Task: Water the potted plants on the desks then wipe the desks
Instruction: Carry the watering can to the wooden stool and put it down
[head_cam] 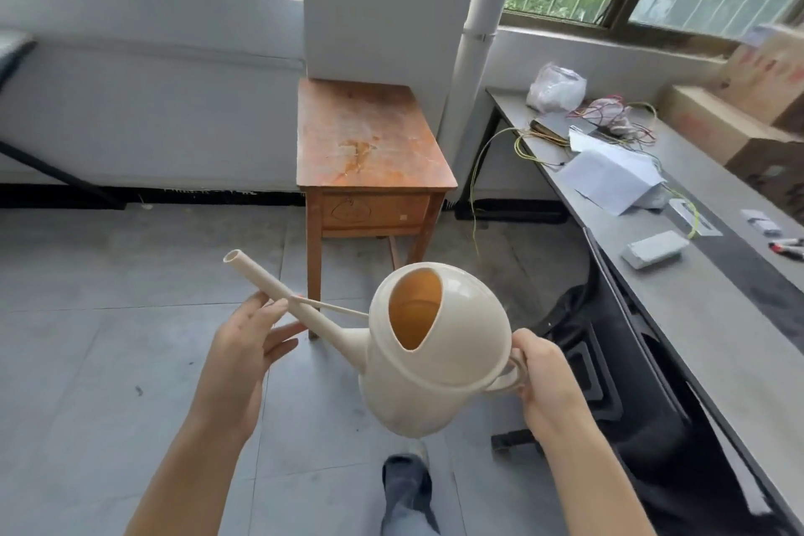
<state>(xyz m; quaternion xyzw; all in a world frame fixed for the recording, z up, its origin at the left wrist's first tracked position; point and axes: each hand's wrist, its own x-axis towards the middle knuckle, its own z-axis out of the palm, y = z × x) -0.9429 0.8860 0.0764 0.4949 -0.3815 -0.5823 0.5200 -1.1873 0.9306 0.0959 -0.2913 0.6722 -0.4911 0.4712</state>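
A cream plastic watering can point(435, 361) hangs in the air in front of me, its long spout pointing up and left. My right hand point(544, 383) grips its handle at the right. My left hand point(248, 344) is beside the spout with fingers straight, its fingertips touching the spout's underside. The can's round top opening shows an orange-tinted inside. No potted plant is in view. A grey desk point(718, 318) runs along the right side.
A small worn wooden table point(370, 144) stands ahead against a white pillar. On the grey desk lie papers point(609, 174), tangled wires point(609, 118), a plastic bag point(554, 87), markers and cardboard boxes point(739, 118). A black chair point(631, 383) sits under the desk. Grey tiled floor lies left.
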